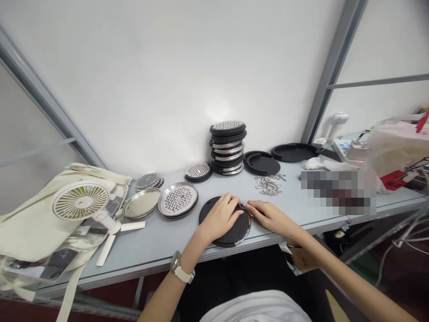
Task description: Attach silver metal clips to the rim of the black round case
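Note:
A round black grater holder (237, 231) lies at the table's front edge, a shiny metal rim and a thin coloured strip showing along its right side. Across its top rests my left hand (221, 217), fingers bent toward the right rim and holding it down. My right hand (266, 215) is closed at that same rim, thumb and fingers pinched together. Between the two hands a small metal clip (242, 207) shows in part; the fingertips hide the rest. Loose metal clips (269, 185) are heaped just beyond my right hand.
Behind stands a tall stack of graters (228, 154), beside black round trays (262, 163). To the left are perforated grater plates (178, 200), plain metal discs (142, 204) and a small fan (81, 200) on a cream bag (30, 223). A plastic bag (395, 143) sits at right.

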Available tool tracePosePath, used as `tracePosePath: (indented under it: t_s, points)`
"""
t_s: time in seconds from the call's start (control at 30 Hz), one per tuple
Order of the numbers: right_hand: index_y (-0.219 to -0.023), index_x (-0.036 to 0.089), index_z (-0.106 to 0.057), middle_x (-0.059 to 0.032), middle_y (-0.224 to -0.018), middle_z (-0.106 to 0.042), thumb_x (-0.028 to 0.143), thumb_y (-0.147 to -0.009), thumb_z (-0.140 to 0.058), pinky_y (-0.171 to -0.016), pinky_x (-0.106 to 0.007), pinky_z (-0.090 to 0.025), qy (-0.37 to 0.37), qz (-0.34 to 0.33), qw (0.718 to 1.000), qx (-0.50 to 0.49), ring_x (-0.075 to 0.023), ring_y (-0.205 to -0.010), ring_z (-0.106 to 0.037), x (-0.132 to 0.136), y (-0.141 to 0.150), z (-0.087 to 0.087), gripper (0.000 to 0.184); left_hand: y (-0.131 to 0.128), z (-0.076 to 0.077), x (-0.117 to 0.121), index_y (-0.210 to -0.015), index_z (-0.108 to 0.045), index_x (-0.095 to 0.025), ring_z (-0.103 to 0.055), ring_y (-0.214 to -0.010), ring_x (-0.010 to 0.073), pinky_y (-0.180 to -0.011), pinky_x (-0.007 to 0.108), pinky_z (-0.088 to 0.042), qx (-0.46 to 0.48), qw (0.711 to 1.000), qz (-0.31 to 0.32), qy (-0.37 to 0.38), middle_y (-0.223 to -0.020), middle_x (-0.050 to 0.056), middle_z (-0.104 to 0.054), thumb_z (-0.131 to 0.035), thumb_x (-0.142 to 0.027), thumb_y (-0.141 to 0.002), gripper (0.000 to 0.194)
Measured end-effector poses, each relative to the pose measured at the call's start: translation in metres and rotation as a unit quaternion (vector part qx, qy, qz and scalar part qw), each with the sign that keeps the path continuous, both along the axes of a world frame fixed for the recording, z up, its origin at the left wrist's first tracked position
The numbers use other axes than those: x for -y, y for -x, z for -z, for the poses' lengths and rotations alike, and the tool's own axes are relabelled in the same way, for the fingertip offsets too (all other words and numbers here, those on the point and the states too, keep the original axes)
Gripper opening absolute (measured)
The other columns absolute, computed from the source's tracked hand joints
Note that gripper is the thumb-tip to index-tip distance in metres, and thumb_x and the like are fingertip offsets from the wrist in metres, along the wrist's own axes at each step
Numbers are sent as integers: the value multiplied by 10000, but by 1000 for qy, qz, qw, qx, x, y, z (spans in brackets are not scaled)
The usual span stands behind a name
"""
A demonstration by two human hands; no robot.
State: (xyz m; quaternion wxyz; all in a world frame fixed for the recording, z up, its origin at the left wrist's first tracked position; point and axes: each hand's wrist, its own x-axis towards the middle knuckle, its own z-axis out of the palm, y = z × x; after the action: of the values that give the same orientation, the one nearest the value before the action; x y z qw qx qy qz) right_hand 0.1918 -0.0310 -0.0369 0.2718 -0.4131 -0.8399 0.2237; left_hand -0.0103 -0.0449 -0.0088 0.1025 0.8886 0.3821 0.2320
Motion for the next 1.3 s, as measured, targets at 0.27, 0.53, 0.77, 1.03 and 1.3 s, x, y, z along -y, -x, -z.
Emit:
tracePosePath:
  t_s: [0.27,0.53,0.77,1.03,1.3]
  points:
    - [-683,208,-441,7,-642,-528,342,-989,-306,-605,-245,-369,-9,0,1000,-2,-148,-606,-502,0,0,0,361,0,-1,0,-1053,-502,-195,-506,-1004,205,-917,361,-441,-2,1000,-1,-4,-1052,58,-508,-417,-281,-965,149]
    - [-690,206,-438,7,-646,-526,329,-992,-307,-610,-244,-367,-8,2,1000,6,-148,-612,-503,0,0,0,351,0,1,-1,-1077,-512,-201,-504,-1022,203,-932,365,-439,-1,1000,0,-8,-1071,61,-509,-410,-284,-967,171]
    - [-695,204,-450,9,-647,-527,348,-998,-302,-614,-250,-368,-9,4,1000,7,-144,-610,-500,-1,0,1,366,0,0,-1,-1071,-512,-198,-507,-1020,204,-931,366,-440,0,1000,1,-6,-1074,62,-514,-411,-283,-966,168]
    - [-705,202,-472,-3,-659,-544,376,-999,-289,-612,-260,-381,-12,1,1000,2,-149,-617,-503,0,0,1,387,0,-1,0,-1080,-520,-201,-506,-1021,209,-925,378,-443,-1,1000,3,-6,-1083,66,-514,-413,-280,-966,175]
    - [-707,201,-475,3,-654,-537,365,-999,-298,-614,-254,-378,-11,-3,1000,-1,-147,-619,-507,0,0,0,378,0,0,-1,-1066,-524,-199,-505,-1024,203,-931,365,-439,3,1000,3,-3,-1082,65,-513,-416,-284,-966,170]
